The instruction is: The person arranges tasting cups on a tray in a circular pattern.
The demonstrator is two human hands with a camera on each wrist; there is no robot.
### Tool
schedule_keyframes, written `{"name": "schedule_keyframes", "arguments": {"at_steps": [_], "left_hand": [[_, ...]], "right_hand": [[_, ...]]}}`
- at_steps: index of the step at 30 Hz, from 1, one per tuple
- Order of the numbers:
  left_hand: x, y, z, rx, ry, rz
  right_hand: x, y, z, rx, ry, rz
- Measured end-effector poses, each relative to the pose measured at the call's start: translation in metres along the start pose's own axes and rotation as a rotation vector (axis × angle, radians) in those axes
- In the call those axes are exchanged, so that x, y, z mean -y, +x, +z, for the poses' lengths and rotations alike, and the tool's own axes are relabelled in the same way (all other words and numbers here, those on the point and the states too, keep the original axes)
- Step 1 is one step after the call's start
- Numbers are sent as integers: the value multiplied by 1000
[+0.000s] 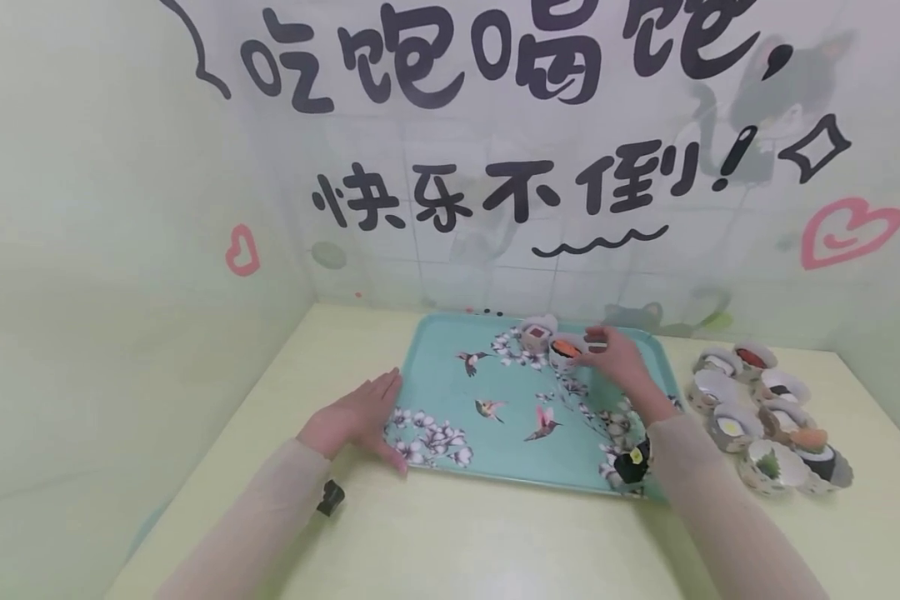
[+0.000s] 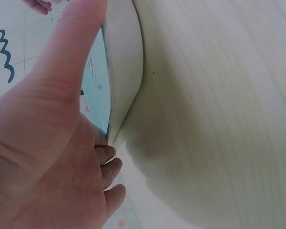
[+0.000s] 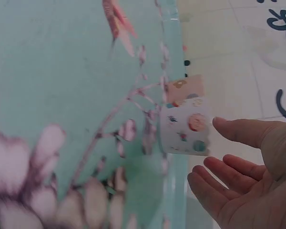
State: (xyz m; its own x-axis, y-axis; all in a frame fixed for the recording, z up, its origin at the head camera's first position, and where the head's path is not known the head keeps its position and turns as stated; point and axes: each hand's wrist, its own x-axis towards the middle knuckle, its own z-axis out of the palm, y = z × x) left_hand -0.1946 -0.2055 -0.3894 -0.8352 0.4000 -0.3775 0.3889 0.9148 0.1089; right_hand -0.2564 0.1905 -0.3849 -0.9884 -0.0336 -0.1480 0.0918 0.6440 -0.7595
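Observation:
A turquoise tray (image 1: 435, 383) printed with birds and blossoms lies on the table. My left hand (image 1: 363, 417) rests at its left edge, fingers straight and thumb spread along the near side. Toward the tray's back edge stands a patterned paper cup (image 3: 186, 126) holding an orange-topped sushi piece (image 1: 567, 347). Right beside that cup is my right hand (image 1: 617, 358); the right wrist view shows its thumb and fingers spread, with a gap to the cup's wall. Just left of it stands a second paper cup (image 1: 537, 333) with a dark red square inside.
Several more paper cups (image 1: 735, 429) with sushi pieces are grouped on the table (image 1: 525, 542) right of the tray. A small black thing with a yellow mark (image 1: 633, 462) shows beside the right cuff. Behind the tray rises a lettered wall (image 1: 495, 275).

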Motion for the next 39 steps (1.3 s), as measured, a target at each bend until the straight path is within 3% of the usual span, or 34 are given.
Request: {"name": "schedule_keyframes", "arguments": {"at_steps": [9, 17, 27, 31, 39], "left_hand": [[5, -2, -1, -15, -22, 1], [11, 2, 7, -39, -38, 46], [11, 1, 10, -30, -26, 53], [8, -2, 6, -40, -66, 72], [8, 0, 6, -40, -40, 62]], "right_hand": [[12, -27, -34, -28, 22, -85], [2, -59, -56, -12, 23, -142], [-25, -100, -92, -82, -34, -204], [-41, -115, -107, -120, -83, -175], [-81, -141, -132, -201, -136, -122]]}}
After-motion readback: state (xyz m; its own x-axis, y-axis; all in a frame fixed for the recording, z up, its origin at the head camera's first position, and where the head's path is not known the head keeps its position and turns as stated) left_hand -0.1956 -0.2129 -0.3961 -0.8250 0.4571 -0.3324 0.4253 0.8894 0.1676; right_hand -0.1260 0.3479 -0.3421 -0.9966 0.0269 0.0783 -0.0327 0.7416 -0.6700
